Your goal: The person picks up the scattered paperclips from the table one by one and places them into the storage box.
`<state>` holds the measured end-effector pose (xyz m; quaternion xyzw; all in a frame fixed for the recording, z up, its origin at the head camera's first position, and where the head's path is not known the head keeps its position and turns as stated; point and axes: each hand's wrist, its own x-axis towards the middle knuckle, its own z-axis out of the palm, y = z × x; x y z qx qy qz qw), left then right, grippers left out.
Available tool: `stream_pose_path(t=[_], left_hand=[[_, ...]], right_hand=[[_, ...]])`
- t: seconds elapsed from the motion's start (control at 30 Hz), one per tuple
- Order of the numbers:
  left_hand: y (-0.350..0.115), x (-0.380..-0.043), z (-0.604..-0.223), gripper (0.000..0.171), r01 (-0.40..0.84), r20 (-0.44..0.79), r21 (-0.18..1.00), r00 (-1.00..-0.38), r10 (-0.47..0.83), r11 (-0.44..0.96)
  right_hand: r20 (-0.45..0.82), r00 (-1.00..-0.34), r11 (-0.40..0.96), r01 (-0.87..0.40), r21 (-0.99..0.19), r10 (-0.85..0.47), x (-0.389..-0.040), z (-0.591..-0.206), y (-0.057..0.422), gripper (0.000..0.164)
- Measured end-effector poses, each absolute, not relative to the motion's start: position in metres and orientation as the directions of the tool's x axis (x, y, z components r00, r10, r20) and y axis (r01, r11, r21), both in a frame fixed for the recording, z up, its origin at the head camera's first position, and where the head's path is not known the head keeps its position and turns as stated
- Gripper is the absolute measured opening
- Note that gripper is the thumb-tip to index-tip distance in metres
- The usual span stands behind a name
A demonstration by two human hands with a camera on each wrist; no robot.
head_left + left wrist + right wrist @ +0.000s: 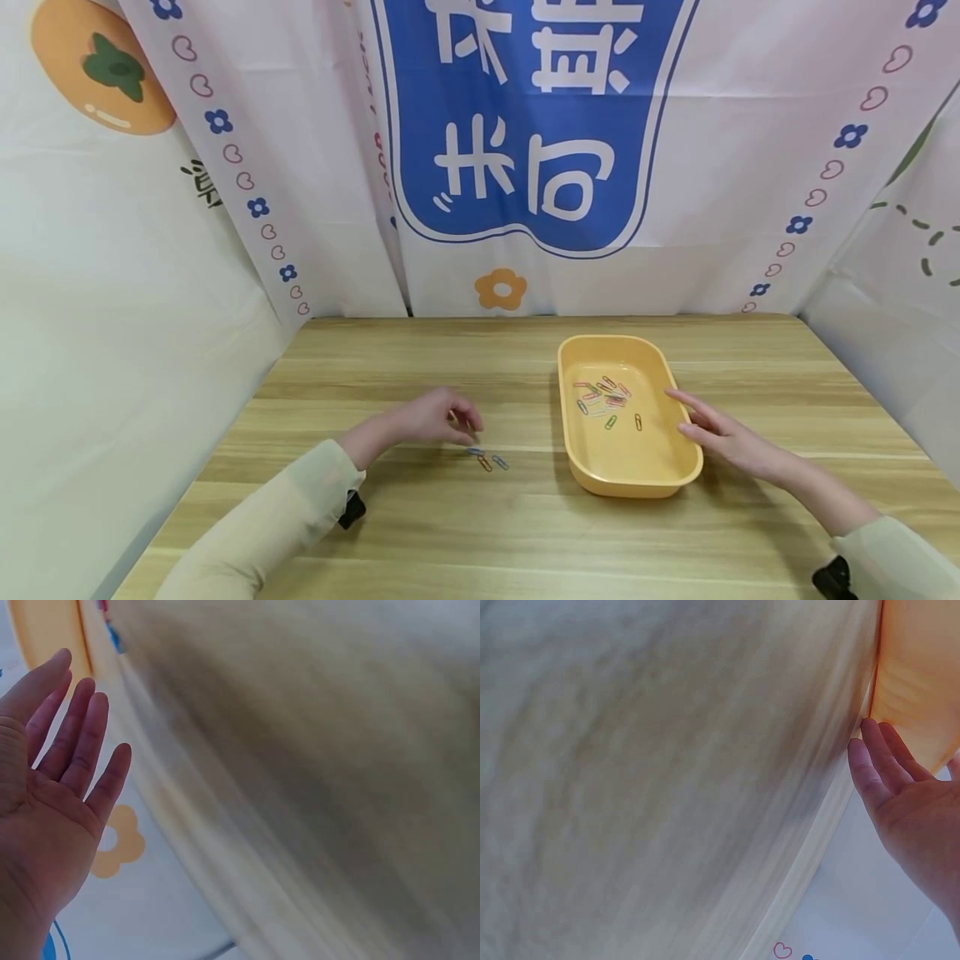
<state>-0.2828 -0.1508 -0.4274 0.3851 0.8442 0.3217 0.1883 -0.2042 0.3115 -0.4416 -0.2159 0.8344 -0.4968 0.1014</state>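
Observation:
My left hand (pixel 437 417) hovers low over the table beside a few loose paper clips; its fingers are loosely bent and hold nothing. By its fingertips lie a blue paper clip (pixel 476 452), a brown one (pixel 485 463) and a light blue one (pixel 500 462). The left wrist view shows the bare palm (pixel 56 802), fingers apart. My right hand (pixel 738 442) touches the right side of a yellow plastic tray (pixel 632 489), with fingertips over its rim. From the right wrist, nearly straight fingers (pixel 885 761) rest against the outer wall. Several coloured paper clips (pixel 611 401) lie inside the tray.
The wood-grain table (pixel 420 350) carries the tray right of centre. A printed white curtain (pixel 337 167) hangs along the back edge, and white cloth (pixel 135 333) closes off the left side.

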Motion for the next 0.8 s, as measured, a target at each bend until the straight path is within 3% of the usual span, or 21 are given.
stream_pose_path(t=[0.2, 0.57, 0.8], left_hand=[[-0.156, -0.281, -0.435, 0.016, 0.488, -0.104, 0.717, -0.632, 0.768, 0.498], [-0.158, -0.279, -0.445, 0.011, 0.567, -0.073, 0.604, -0.661, 0.747, 0.561], [-0.156, -0.277, -0.447, 0.008, 0.580, -0.046, 0.590, -0.670, 0.741, 0.561]], right_hand=[[0.047, -0.884, 0.413, -0.264, -0.872, -0.465, -0.205, -0.442, 0.312, 0.057], [0.042, -0.887, 0.412, -0.255, -0.875, -0.460, -0.205, -0.442, 0.313, 0.057], [0.043, -0.887, 0.411, -0.255, -0.875, -0.461, -0.205, -0.443, 0.312, 0.057]])
